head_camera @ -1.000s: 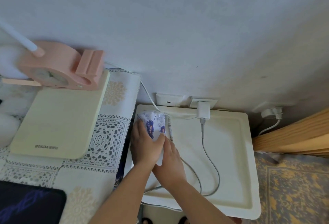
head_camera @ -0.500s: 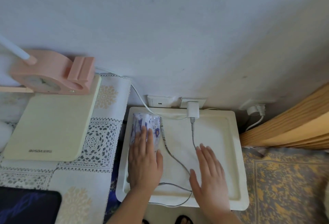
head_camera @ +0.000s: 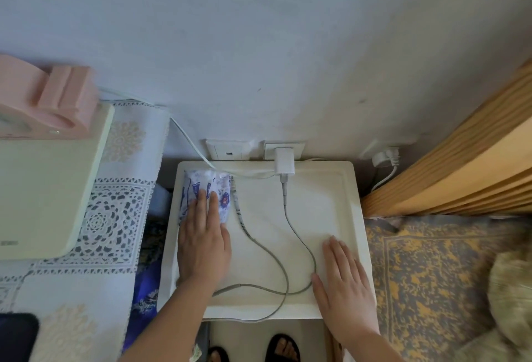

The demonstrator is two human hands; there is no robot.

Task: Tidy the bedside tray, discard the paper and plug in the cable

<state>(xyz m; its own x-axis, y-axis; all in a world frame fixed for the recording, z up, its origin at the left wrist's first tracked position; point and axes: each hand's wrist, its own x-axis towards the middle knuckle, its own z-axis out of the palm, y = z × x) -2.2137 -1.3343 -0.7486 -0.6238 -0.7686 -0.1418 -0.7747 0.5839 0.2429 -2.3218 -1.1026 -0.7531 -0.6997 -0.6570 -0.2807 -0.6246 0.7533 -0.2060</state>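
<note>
A white bedside tray (head_camera: 349, 189) stands against the wall below two sockets. A white charger plug (head_camera: 284, 161) sits in the right socket, and its grey cable (head_camera: 299, 240) loops across the tray and over the front edge. At the tray's back left lies a tissue packet (head_camera: 201, 184) with a blue print. My left hand (head_camera: 203, 242) lies flat on the near half of that packet, fingers stretched forward. My right hand (head_camera: 344, 284) rests flat and open on the tray's front right corner, holding nothing, beside the cable loop.
To the left is a table with a lace cloth (head_camera: 115, 217), a cream board (head_camera: 46, 186) and a pink clock stand (head_camera: 49, 99). A wooden bed frame (head_camera: 460, 169) and a patterned cover (head_camera: 431, 275) lie to the right. Another plug (head_camera: 385, 157) is in the wall.
My right hand left the tissue packet and moved right to the tray's front right corner. My left hand flattened on the packet. The view shifted to the right.
</note>
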